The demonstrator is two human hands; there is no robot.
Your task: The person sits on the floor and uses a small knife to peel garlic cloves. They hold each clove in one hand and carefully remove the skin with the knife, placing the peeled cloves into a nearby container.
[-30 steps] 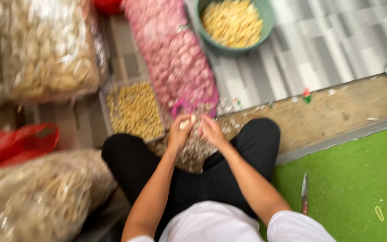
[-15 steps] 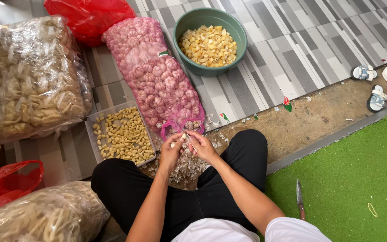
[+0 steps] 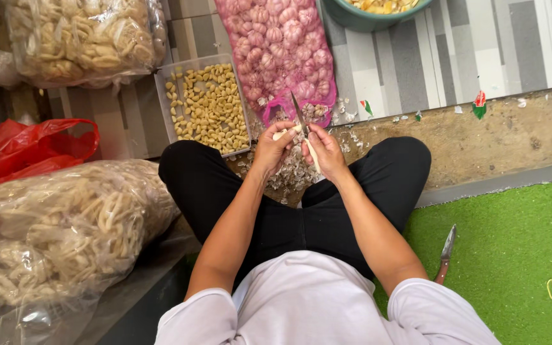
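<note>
The right hand (image 3: 326, 150) is closed around the pale handle of a small knife (image 3: 299, 115), whose dark blade points up and away from the person, its long axis running nearly straight from near to far and leaning slightly left. The left hand (image 3: 271, 148) is curled shut, pinching a pale garlic clove (image 3: 283, 133) between thumb and fingertips just left of the blade's base; clove and blade look to be touching, though the contact spot is too small to be sure of. Both hands sit close together above a heap of papery garlic skins (image 3: 292, 176) on the floor between the person's crossed legs. The clove lies left of the knife, so the left hand is nearer to it, and the blade edge meets it from the right. Just beyond the hands lies the open mouth of a pink mesh sack of garlic bulbs (image 3: 282, 45), and to the far left of it a clear tray of peeled cloves (image 3: 207, 105). A second knife (image 3: 444, 252) lies on the green mat (image 3: 512, 255) at the near right. Compared with half a second ago, the view has tilted down and nearer: the teal bowl (image 3: 378, 9) is now cut by the top edge, the hands sit higher in the picture, and the blade now stands clear above the fingers.
</note>
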